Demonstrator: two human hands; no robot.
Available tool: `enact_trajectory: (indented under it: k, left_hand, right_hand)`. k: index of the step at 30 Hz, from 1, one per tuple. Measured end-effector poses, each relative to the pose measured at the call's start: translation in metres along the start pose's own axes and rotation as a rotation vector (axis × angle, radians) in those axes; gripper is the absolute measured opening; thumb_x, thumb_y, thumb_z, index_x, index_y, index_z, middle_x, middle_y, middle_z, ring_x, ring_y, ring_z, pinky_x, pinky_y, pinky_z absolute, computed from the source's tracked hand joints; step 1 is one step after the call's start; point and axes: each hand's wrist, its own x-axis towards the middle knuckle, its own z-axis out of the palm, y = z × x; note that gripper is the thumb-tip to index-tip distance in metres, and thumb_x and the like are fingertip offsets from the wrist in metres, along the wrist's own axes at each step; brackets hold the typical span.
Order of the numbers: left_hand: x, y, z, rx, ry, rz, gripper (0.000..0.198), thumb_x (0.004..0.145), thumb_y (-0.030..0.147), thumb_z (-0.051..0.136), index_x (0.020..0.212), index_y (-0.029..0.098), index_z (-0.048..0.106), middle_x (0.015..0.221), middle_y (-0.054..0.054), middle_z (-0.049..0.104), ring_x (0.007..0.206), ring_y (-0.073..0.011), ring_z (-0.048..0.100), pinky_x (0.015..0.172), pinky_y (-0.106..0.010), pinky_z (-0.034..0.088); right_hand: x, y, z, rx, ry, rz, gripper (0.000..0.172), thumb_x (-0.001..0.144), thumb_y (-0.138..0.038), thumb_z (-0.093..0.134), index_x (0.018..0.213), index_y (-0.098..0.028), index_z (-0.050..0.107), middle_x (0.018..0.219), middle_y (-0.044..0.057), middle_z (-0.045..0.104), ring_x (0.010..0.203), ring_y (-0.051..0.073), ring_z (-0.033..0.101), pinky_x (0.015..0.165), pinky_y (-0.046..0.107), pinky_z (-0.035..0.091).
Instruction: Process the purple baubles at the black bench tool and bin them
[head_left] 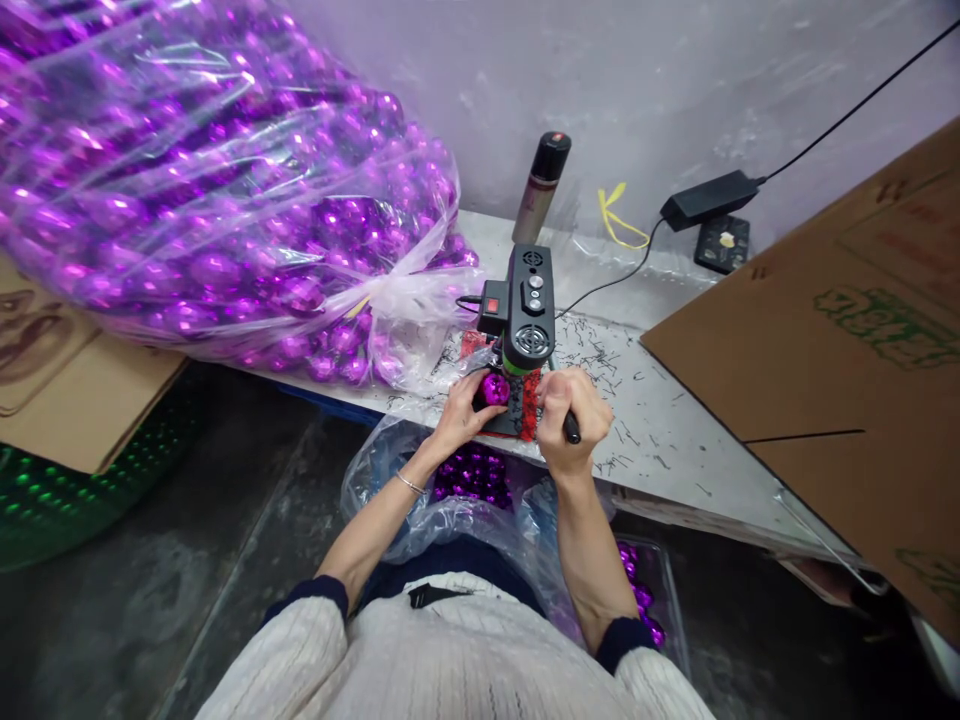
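My left hand [466, 408] is closed around a shiny purple ball [495, 389], fingers on its far side and thumb on its near side. The ball sits at the front of a small black machine [529, 305] with round vents, buttons and a red switch. Just right of the machine, my right hand [571, 415] is wrapped round a lever handle [572, 428] with a black tip. Red matting [530, 405] lies under the machine. Below the table edge, an open clear plastic bag holds more purple balls [474, 474].
A large tied bag of purple balls [225, 200] fills the left. Behind the machine stands a spray can [541, 185]. A power adapter [710, 200], its cable and a yellow tie [621, 218] lie at the back. A cardboard box [840, 370] blocks the right. Dark scraps litter the table [660, 430].
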Motion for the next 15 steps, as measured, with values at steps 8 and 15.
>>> enact_trajectory:
  k: [8,15]
  left_hand:
    - [0.001,0.001,0.009,-0.024,0.021,-0.002,0.068,0.074,0.052,0.084,0.131,0.022,0.063,0.137,-0.015,0.064,0.132,-0.0340,0.057,0.117,-0.051,0.036]
    - [-0.001,-0.005,0.014,-0.032,0.052,-0.001,0.069,0.073,0.052,0.085,0.132,0.022,0.064,0.136,-0.014,0.066,0.130,-0.0340,0.058,0.116,-0.050,0.036]
  right_hand:
    - [-0.004,0.001,-0.003,-0.038,-0.037,0.006,0.026,0.098,-0.017,0.042,0.073,-0.023,0.051,0.066,0.000,0.060,0.062,0.013,0.059,0.060,0.029,0.046]
    - [-0.025,0.007,0.004,0.014,0.016,-0.019,0.023,0.096,-0.014,0.045,0.076,-0.023,0.052,0.069,0.000,0.061,0.065,0.013,0.060,0.061,0.028,0.046]
